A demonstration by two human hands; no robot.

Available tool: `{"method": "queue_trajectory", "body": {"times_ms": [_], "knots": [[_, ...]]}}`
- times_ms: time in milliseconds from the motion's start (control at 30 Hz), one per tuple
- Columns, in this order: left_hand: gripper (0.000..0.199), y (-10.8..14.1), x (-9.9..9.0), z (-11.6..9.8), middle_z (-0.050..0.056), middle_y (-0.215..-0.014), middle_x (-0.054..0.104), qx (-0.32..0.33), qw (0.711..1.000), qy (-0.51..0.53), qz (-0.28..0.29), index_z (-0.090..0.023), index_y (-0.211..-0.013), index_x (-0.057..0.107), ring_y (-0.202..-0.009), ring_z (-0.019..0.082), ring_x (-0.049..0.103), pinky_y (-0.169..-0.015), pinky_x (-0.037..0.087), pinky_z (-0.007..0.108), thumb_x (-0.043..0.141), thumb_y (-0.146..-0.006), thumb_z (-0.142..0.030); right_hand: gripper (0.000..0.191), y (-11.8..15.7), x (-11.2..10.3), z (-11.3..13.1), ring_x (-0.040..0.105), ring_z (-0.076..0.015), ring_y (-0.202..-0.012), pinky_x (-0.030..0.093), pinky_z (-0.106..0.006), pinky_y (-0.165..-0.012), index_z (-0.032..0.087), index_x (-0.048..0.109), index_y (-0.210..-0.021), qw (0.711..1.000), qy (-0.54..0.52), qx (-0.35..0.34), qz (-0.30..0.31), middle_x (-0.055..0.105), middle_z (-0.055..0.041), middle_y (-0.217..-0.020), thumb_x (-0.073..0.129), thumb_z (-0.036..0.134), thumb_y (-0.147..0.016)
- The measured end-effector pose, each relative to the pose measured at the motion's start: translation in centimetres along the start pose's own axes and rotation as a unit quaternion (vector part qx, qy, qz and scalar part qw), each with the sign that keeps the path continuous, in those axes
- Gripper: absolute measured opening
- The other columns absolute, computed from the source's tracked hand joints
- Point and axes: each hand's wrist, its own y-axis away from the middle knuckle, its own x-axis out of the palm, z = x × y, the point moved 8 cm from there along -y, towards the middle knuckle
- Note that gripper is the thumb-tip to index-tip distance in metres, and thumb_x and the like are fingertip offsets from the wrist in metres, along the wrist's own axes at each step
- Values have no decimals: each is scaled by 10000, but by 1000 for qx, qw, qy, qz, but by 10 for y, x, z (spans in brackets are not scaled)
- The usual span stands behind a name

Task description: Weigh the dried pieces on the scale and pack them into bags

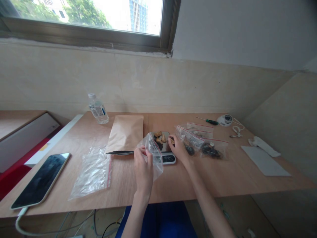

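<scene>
My left hand (143, 167) is closed on a clear zip bag (158, 165), pinching it by its side in front of a small digital scale (169, 158). Dried mushrooms (159, 138), brown and dark, lie on the scale's plate. At the plate's right edge, my right hand (178, 148) pinches a brown piece that looks like one more dried mushroom (172, 141). The bag hides the left part of the scale. Right of my right hand lie filled zip bags, one with dark contents (210, 150).
A brown paper pouch (128, 132) lies behind my left hand, with an empty zip bag (92, 172) to its left. A phone on a cable (42, 181), a water bottle (99, 110), a screwdriver (211, 122), a white camera (225, 120) and a white sheet (264, 160) are around.
</scene>
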Motion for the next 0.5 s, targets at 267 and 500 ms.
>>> {"method": "queue_trajectory", "body": {"times_ms": [267,500], "knots": [[114,9,5,-3,77,-936,564,4,1000,-5,4,-210,-782,423,-976,224,553,-845,427,381,430,-877,-273,417,22,8,74,463,-89,-429,379,-223,-416,171,601,-923,815,-520,234,102,635,-26,-732,405,536,-873],[184,22,2,1,135,-1114,547,-26,998,47,-17,-205,-820,407,-1073,244,531,-889,410,433,362,-917,-355,422,29,5,95,453,-75,-369,338,-177,-348,172,584,-1019,893,-384,208,110,565,39,-560,490,546,-848]]}}
